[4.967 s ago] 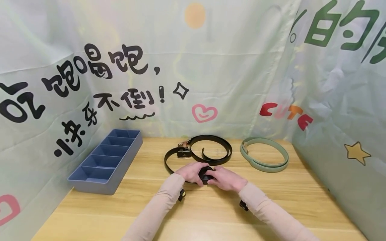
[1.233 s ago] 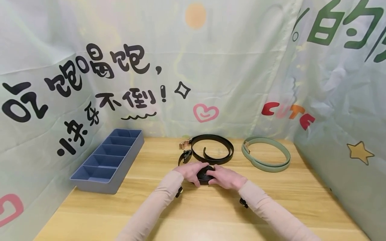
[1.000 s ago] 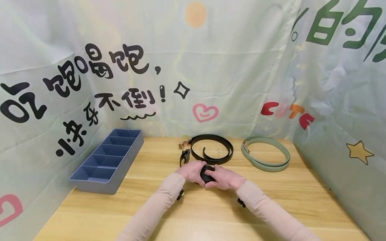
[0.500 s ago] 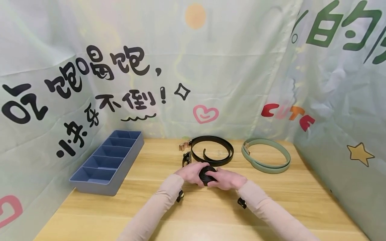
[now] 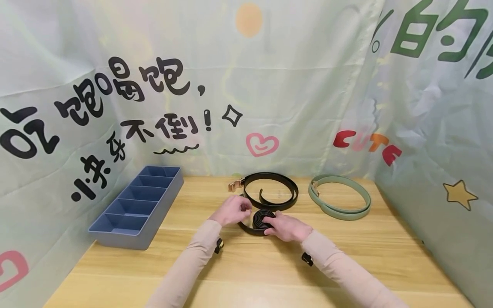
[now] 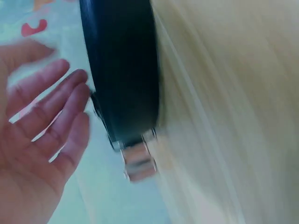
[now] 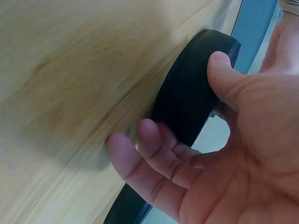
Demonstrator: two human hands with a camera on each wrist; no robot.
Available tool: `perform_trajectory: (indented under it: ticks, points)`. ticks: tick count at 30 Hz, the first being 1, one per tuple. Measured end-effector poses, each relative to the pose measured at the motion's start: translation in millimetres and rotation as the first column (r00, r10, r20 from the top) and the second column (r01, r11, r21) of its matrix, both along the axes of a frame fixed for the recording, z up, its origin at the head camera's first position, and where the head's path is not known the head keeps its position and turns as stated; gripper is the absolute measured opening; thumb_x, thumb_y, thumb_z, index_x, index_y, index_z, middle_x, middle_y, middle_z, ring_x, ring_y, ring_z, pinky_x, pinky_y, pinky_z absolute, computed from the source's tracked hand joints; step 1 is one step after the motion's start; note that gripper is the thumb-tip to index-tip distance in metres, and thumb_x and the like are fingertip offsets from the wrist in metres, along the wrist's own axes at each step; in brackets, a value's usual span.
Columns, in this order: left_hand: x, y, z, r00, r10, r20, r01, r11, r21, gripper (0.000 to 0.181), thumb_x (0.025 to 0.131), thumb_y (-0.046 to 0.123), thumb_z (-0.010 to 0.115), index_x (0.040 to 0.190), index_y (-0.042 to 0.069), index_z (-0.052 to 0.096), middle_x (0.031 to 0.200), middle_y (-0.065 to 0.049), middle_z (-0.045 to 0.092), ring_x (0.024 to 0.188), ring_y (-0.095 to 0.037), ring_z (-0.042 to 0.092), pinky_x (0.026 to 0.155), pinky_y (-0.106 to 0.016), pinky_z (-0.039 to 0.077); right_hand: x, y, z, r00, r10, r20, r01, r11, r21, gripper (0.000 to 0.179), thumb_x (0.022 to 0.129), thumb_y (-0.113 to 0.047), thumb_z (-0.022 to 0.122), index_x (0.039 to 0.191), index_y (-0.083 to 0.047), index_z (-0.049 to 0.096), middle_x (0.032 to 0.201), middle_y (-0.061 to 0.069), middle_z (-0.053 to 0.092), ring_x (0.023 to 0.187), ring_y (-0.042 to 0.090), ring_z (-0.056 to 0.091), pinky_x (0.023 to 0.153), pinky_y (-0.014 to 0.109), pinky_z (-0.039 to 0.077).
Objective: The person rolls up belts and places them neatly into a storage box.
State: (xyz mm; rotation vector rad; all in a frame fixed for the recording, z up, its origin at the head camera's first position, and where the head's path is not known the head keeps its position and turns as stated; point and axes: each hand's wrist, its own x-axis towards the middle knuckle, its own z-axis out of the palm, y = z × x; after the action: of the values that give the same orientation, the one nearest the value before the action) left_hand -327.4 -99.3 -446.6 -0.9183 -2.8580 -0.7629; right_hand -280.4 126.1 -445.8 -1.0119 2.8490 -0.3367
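A black belt (image 5: 264, 219) lies wound in a tight coil on the table, with a loose length curving off its left side. My right hand (image 5: 289, 227) holds the coil from the right; in the right wrist view its thumb presses the black strap (image 7: 187, 88) and its fingers curl around it. My left hand (image 5: 232, 210) is apart from the coil, by the loose end, and hides most of the black buckle there. In the left wrist view its fingers are loosely bent with nothing between them, beside a black strap (image 6: 122, 70) with a rose-gold buckle (image 6: 139, 164).
Behind the coil lies a second black belt (image 5: 289, 185) in a wide loop. A green belt (image 5: 339, 213) is looped at the back right. On the left stands a blue tray (image 5: 158, 214) with several compartments. Printed cloth hangs around the table.
Over five seconds more of the belt was wound into the coil and its buckle end drew in. My left hand has just let go of the coil and moved left; the right stays on it.
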Motion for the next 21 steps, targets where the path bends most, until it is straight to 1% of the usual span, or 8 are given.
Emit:
perform_trajectory:
  ticks: [3, 6, 10, 12, 14, 16, 18, 21]
  points:
    - [-2.4, -7.7, -0.4, 0.995, 0.034, -0.093, -0.041, 0.996, -0.074, 0.007, 0.085, 0.016, 0.067, 0.085, 0.015, 0.075, 0.077, 0.007, 0.068, 0.071, -0.006, 0.059, 0.069, -0.024, 0.049, -1.2, 2, -0.9, 1.0, 0.01, 0.006, -0.01, 1.0, -0.009, 0.025, 0.097, -0.03, 0.06, 0.116, -0.014, 0.059, 0.095, 0.017, 0.058, 0.087, 0.028, 0.061, 0.076, 0.047, 0.052]
    - [-3.9, -12.4, -5.0, 0.988, 0.051, -0.146, -0.071, 0.988, -0.138, 0.009, 0.084, 0.013, 0.067, 0.084, 0.016, 0.076, 0.082, 0.004, 0.07, 0.078, -0.011, 0.061, 0.074, -0.029, 0.051, -1.8, 3, -2.7, 1.0, 0.019, 0.017, -0.019, 1.0, -0.018, 0.026, 0.097, -0.031, 0.059, 0.117, -0.014, 0.059, 0.097, 0.016, 0.06, 0.093, 0.028, 0.06, 0.079, 0.047, 0.051]
    - [-4.9, -14.6, -11.3, 0.983, 0.072, -0.171, -0.103, 0.978, -0.18, 0.029, 0.084, 0.012, 0.067, 0.113, 0.007, 0.071, 0.11, -0.007, 0.071, 0.104, -0.024, 0.063, 0.093, -0.039, 0.05, -1.9, 4, -5.7, 0.999, 0.026, 0.02, -0.026, 0.999, -0.021, 0.028, 0.098, -0.031, 0.057, 0.121, -0.015, 0.058, 0.098, 0.015, 0.06, 0.092, 0.025, 0.059, 0.079, 0.045, 0.051]
    - [-5.3, -14.4, -12.9, 0.981, 0.091, -0.171, -0.124, 0.973, -0.193, 0.039, 0.085, 0.011, 0.068, 0.122, 0.003, 0.065, 0.116, -0.012, 0.069, 0.11, -0.029, 0.061, 0.098, -0.042, 0.048, -1.8, 4, -6.4, 0.999, 0.028, 0.02, -0.027, 0.999, -0.027, 0.027, 0.098, -0.03, 0.058, 0.121, -0.015, 0.059, 0.096, 0.014, 0.059, 0.089, 0.024, 0.058, 0.077, 0.044, 0.051]
    - [-5.7, -13.8, -13.4, 0.978, 0.13, -0.164, -0.162, 0.966, -0.203, 0.043, 0.084, 0.012, 0.069, 0.126, 0.001, 0.062, 0.116, -0.015, 0.067, 0.111, -0.031, 0.06, 0.099, -0.043, 0.048, -1.6, 4, -7.1, 0.999, 0.024, 0.022, -0.024, 0.999, -0.029, 0.028, 0.099, -0.03, 0.057, 0.122, -0.015, 0.058, 0.097, 0.013, 0.058, 0.088, 0.022, 0.057, 0.077, 0.043, 0.05]
    - [-6.2, -12.8, -13.2, 0.971, 0.183, -0.157, -0.213, 0.954, -0.209, 0.041, 0.085, 0.013, 0.069, 0.123, 0.0, 0.062, 0.114, -0.016, 0.067, 0.109, -0.032, 0.06, 0.097, -0.044, 0.049, -0.9, 4, -6.6, 0.999, 0.016, 0.031, -0.015, 0.999, -0.036, 0.029, 0.099, -0.03, 0.057, 0.123, -0.015, 0.058, 0.098, 0.014, 0.057, 0.087, 0.021, 0.056, 0.077, 0.043, 0.05]
    - [-6.4, -11.4, -13.0, 0.957, 0.247, -0.154, -0.276, 0.937, -0.215, 0.039, 0.085, 0.014, 0.069, 0.121, 0.0, 0.062, 0.113, -0.016, 0.067, 0.107, -0.033, 0.059, 0.093, -0.046, 0.051, -0.4, 3, -6.1, 0.999, 0.01, 0.034, -0.009, 0.999, -0.042, 0.03, 0.099, -0.03, 0.058, 0.124, -0.015, 0.058, 0.098, 0.014, 0.056, 0.086, 0.021, 0.056, 0.077, 0.044, 0.05]
    - [-6.6, -8.5, -13.0, 0.928, 0.344, -0.142, -0.369, 0.899, -0.234, 0.044, 0.087, 0.018, 0.068, 0.126, 0.0, 0.059, 0.119, -0.017, 0.065, 0.109, -0.035, 0.058, 0.089, -0.048, 0.052, 0.7, 3, -5.0, 0.999, 0.002, 0.036, 0.0, 0.999, -0.041, 0.031, 0.099, -0.03, 0.057, 0.125, -0.014, 0.058, 0.099, 0.015, 0.056, 0.085, 0.021, 0.056, 0.077, 0.044, 0.05]
